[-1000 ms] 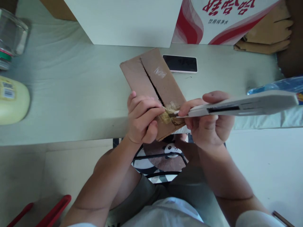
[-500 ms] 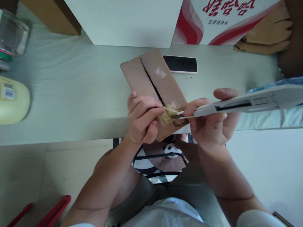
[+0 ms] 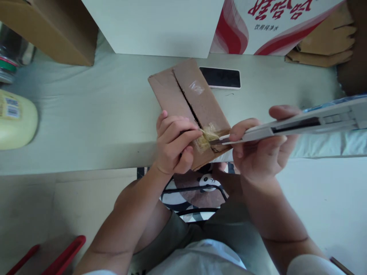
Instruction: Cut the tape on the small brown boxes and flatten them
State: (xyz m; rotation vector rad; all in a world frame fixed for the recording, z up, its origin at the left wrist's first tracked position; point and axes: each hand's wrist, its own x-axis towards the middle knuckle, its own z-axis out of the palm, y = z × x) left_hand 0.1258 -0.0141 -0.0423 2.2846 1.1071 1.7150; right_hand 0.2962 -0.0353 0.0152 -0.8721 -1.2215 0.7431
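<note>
A small brown cardboard box (image 3: 183, 88) lies at a slant by the table's front edge, its top seam slit open for most of its length. Yellowish tape (image 3: 205, 139) covers the near end of that seam, wrinkled and partly lifted. My left hand (image 3: 176, 143) rests on the box with fingers curled, pinching the tape's edge between thumb side and fingertips. In my right hand (image 3: 262, 152) is a white utility knife (image 3: 304, 124), gripped near its front. Its blade tip meets the tape beside my left fingertips.
A phone (image 3: 222, 78) lies just behind the box. Large white cartons (image 3: 160, 26) stand along the back, with folded cardboard (image 3: 323, 46) at right. On the left are a brown box (image 3: 65, 34), a clear bottle (image 3: 11, 57) and a pale yellow container (image 3: 17, 120).
The knife and my right hand have shifted slightly right, and the handle shows at a slightly steeper tilt. The brown box at far left appears lower and larger. My left hand keeps its hold.
</note>
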